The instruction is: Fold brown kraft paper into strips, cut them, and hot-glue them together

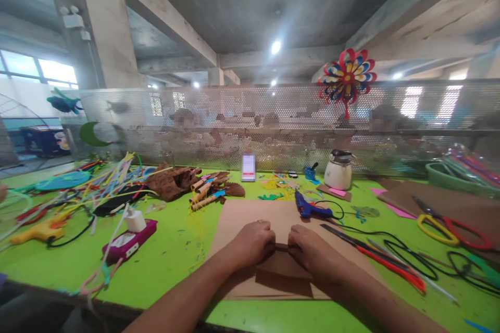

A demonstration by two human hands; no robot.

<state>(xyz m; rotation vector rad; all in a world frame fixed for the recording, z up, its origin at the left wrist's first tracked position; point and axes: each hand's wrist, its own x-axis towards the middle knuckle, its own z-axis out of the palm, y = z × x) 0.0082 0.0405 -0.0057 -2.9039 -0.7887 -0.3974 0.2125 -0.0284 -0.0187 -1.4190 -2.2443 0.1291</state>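
Both my hands grip one piece of brown paper (282, 261) by its far edge, which looks folded or rolled into a narrow strip. My left hand (255, 241) is closed on the strip's left part. A short way to its right, my right hand (310, 247) pinches the same strip. The paper's near edge hangs over a larger tan sheet (238, 213) lying on the green table. Just beyond my right hand rests a blue glue gun (310, 207) with a black cord. Scissors with red handles (385, 260) lie beside my right forearm.
A purple power strip (130, 242) and yellow glue gun (42, 230) lie left, near heaped coloured strips (117, 177). Brown paper crafts (213, 190), a propped phone (248, 167) and a white jug (339, 170) stand behind. More scissors (449, 226) and a green basket (449, 179) are right.
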